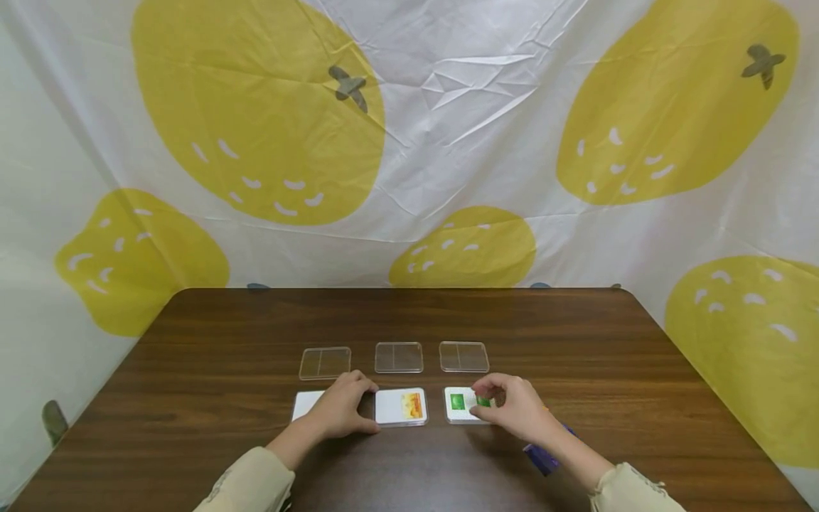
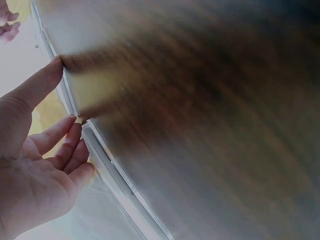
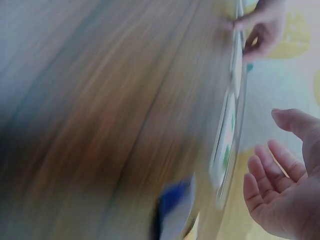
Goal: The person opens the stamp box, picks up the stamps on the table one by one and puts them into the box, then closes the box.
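Note:
My left hand (image 1: 342,405) is at the left end of a flat clear case (image 1: 389,409) with a white insert and an orange picture. Its thumb and forefinger grip that case by the near and far corners. Partly behind this hand lies another white-filled case (image 1: 306,404). My right hand (image 1: 515,407) hovers over the right end of a third case (image 1: 456,405) with green pictures, partly covering it. In the right wrist view the fingers (image 3: 267,172) are loosely bent and apart from the case, holding nothing.
Three clear, unfilled plastic trays, the left tray (image 1: 325,363), middle tray (image 1: 399,358) and right tray (image 1: 463,357), lie in a row behind the cases. A purple packet (image 1: 542,459) lies under the right forearm. A lemon-print cloth (image 1: 473,142) hangs behind the brown table (image 1: 544,320).

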Available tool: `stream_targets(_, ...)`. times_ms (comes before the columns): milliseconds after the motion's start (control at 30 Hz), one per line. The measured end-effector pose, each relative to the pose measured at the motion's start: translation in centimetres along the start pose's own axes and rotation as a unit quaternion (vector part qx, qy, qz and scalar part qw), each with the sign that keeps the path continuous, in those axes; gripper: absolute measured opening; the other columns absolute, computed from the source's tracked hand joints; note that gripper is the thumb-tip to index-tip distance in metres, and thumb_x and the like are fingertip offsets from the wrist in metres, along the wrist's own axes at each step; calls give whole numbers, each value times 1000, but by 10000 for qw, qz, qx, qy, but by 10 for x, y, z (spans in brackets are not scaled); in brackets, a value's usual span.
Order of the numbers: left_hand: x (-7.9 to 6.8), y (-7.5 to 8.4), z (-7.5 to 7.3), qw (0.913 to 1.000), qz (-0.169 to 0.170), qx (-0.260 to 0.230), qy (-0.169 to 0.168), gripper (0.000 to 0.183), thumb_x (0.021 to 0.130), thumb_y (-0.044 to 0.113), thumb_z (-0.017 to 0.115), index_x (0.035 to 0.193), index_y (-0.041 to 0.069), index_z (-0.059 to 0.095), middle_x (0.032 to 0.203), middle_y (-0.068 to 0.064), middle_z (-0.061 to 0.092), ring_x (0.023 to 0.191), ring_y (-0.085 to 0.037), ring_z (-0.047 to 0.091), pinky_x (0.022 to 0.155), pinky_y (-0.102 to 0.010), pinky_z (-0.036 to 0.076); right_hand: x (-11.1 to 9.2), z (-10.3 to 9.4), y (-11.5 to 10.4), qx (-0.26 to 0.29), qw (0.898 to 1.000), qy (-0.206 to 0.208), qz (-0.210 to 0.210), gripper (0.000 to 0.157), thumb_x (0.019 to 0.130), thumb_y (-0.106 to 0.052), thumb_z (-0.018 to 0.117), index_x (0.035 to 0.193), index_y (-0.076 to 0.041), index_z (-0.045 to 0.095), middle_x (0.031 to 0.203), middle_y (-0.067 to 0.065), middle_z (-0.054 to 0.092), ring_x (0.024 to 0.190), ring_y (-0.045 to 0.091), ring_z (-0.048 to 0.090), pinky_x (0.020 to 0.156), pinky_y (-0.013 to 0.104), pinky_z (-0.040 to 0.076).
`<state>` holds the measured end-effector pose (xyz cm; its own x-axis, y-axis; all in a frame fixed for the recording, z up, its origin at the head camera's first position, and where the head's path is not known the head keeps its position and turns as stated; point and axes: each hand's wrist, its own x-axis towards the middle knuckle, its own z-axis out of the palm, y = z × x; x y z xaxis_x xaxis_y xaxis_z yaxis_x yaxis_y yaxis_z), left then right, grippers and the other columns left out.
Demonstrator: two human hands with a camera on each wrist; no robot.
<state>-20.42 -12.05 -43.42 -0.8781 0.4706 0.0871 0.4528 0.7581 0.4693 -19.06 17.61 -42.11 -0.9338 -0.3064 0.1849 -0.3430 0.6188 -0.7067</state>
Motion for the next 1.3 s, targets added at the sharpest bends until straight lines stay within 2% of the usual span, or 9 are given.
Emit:
stream_targets(167,0,0,-1,10000,15,4,7,55,62,28,82,103,-2,61,98,-9,54,95,-25,49,83,-42,42,-11,-26,25,-114,9991,141,377,24,76,-14,72,95,-1,64,87,5,65,76,15,59,62,22,48)
stream_targets(300,-1,0,-1,10000,36,9,5,56,62,28,82,104,-2,60,98,-9,54,95,-25,49,82,-42,43,-21,-44,43,-556,9967,361,474,18,78,-11,69,93,-1,66,86,4,66,76,16,60,64,22,47)
stream_targets(433,-2,-1,-1,10000,28,3,7,56,62,28,82,104,-2,60,98,-8,54,94,-25,49,82,-42,42,-30,-55,55,-942,9934,313,569,19,77,-10,70,92,0,67,87,5,64,76,16,59,63,22,47)
stream_targets(567,-2,-2,-1,10000,55,8,6,55,62,28,82,103,-2,60,97,-8,54,94,-25,49,82,-42,42,-35,-56,62,-1156,9916,241,528,24,74,-14,73,92,1,68,86,3,62,74,13,55,62,24,45)
stream_targets(767,-2,-2,0,10000,65,14,-12,55,63,28,81,104,-1,60,98,-8,54,95,-25,49,83,-42,42,-37,-51,63,-1615,9857,409,269,36,65,-23,80,88,3,70,80,1,60,67,10,49,57,23,40)
stream_targets(933,-1,0,0,10000,68,9,-35,55,64,28,81,106,-2,60,100,-9,54,96,-25,49,83,-42,42,-38,-49,62,-1869,9803,559,292,33,61,-21,82,84,0,72,74,-1,56,63,9,45,54,23,36)
stream_targets(1067,-1,0,0,9999,101,28,-3,56,64,28,81,106,-2,60,100,-9,54,96,-25,49,83,-42,42,-38,-49,61,-1834,9799,666,404,26,61,-19,82,79,-4,71,71,-3,56,63,8,47,55,23,38)
stream_targets(1300,-1,-4,2,9999,134,18,80,57,63,28,81,106,-2,60,99,-9,54,96,-25,49,82,-42,43,-35,-52,63,-1164,9896,534,660,14,67,-7,76,76,-4,65,68,0,61,59,6,54,54,20,45)
